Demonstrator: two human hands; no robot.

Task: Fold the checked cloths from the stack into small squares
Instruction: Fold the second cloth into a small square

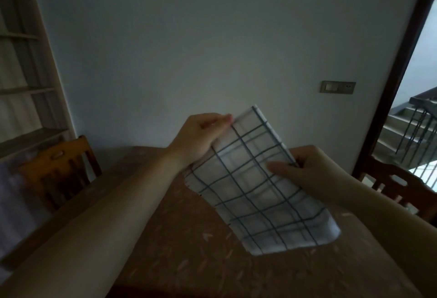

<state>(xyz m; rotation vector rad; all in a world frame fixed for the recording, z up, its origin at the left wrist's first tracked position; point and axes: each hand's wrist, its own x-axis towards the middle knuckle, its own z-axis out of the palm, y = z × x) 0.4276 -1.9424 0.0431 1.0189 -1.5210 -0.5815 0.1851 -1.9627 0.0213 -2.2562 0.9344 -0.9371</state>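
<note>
both hands pinch one checked cloth held up over the table: left hand nips the upper left edge between thumb and fingers, right hand grips the right edge, thumb on the front face. cloth looks thin, light and limp, lower end droops, so take it at corners or edges to keep it flat. patterned brown tablecloth, wooden chairs either side, plain wall behind, stairs through the doorway at right. stack not in view.

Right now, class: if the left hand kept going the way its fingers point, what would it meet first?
The left hand points right, already pinching the checked cloth. Beyond it, probably the bare wall; depth is unclear.
</note>
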